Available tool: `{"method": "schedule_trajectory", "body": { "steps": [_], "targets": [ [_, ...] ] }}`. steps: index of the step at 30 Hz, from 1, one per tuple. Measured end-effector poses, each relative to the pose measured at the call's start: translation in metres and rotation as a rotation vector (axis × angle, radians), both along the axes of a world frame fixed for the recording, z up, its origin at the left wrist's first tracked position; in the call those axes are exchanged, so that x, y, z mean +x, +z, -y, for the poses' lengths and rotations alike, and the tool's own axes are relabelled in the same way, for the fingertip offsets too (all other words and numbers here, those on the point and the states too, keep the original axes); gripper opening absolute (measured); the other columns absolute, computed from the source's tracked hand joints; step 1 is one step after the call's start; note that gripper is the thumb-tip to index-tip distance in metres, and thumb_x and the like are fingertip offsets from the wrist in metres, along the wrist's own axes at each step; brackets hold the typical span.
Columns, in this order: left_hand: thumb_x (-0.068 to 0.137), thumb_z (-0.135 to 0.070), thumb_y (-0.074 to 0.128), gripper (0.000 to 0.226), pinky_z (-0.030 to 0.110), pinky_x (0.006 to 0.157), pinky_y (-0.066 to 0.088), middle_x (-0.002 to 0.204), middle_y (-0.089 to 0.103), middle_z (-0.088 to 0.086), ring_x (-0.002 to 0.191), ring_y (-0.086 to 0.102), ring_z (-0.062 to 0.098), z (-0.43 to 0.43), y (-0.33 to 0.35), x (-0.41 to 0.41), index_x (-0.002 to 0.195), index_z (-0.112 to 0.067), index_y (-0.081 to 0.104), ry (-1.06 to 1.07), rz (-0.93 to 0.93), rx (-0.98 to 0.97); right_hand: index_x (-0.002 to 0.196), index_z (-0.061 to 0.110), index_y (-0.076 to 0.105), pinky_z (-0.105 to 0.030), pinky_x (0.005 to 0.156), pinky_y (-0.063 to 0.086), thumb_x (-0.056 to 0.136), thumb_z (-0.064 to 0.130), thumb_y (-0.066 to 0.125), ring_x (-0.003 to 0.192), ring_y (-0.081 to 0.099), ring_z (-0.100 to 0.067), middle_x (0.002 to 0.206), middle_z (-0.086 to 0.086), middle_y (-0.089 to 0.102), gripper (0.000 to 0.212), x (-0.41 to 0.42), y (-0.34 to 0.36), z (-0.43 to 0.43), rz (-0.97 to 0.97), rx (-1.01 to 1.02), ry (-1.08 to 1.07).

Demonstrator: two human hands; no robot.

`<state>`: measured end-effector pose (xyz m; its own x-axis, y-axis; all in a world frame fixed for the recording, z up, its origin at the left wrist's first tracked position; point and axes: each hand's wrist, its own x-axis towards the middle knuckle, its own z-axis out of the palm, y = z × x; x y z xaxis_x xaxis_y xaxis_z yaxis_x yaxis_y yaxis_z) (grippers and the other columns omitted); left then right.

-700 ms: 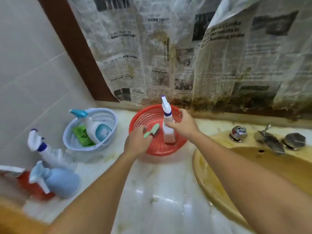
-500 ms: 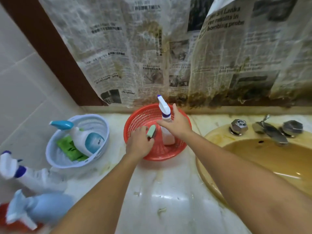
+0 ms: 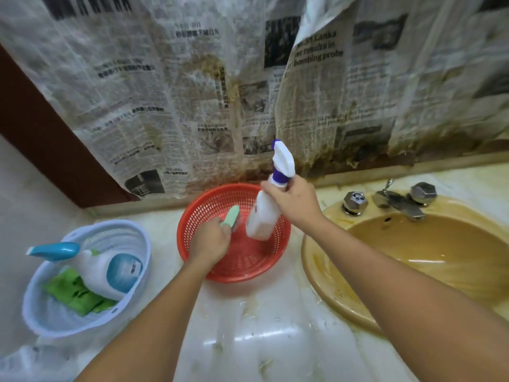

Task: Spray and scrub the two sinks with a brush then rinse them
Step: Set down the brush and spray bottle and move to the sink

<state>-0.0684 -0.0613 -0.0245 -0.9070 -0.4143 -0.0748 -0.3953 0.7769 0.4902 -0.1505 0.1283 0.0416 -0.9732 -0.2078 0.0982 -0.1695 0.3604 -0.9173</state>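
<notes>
I see a stained counter under newspaper-covered wall — a yellowed sink on the right. My right hand grips the sprayer by the neck, tilted over the red basket; my left hand clasps the brush inside it.

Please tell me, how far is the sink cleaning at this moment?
Very early. Done: nothing visible; the yellow sink looks stained, with no foam. In hand: the right hand grips the spray bottle by its neck above the red basket, and the left hand holds the green brush. Left: spraying, scrubbing, rinsing; a second sink is not in view.
</notes>
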Motion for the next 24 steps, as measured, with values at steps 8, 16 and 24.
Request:
{"method": "schedule_trajectory", "body": {
  "steps": [8, 16, 24],
  "targets": [
    [0.099, -0.02, 0.061, 0.025, 0.024, 0.078, 0.039, 0.119, 0.074, 0.003, 0.109, 0.066, 0.022, -0.105, 0.072, -0.04, 0.12, -0.017, 0.075, -0.257, -0.267, 0.177, 0.104, 0.029, 0.061, -0.013, 0.059, 0.041, 0.08, 0.019, 0.068, 0.073, 0.059, -0.001, 0.077, 0.013, 0.064, 0.026, 0.018, 0.063, -0.115, -0.095, -0.125, -0.279],
    [0.093, -0.032, 0.069, 0.022, 0.021, 0.065, 0.049, 0.099, 0.071, -0.016, 0.075, 0.061, -0.001, -0.311, 0.092, -0.044, 0.114, -0.029, 0.077, -0.446, -0.284, 0.449, 0.107, 0.029, 0.061, -0.036, 0.076, 0.05, 0.079, 0.022, 0.073, 0.086, 0.063, -0.016, 0.095, 0.006, 0.066, 0.032, 0.059, 0.059, -0.32, 0.018, -0.131, -0.571],
    [0.093, -0.026, 0.061, 0.028, 0.032, 0.073, 0.05, 0.107, 0.074, -0.005, 0.085, 0.064, 0.013, -0.53, 0.059, -0.006, 0.117, -0.022, 0.076, -0.488, -0.122, 0.478, 0.109, 0.027, 0.058, -0.034, 0.071, 0.046, 0.083, 0.018, 0.071, 0.079, 0.057, -0.021, 0.091, 0.0, 0.061, 0.03, 0.126, 0.033, -0.54, 0.097, -0.292, -0.791]
  ]
}}
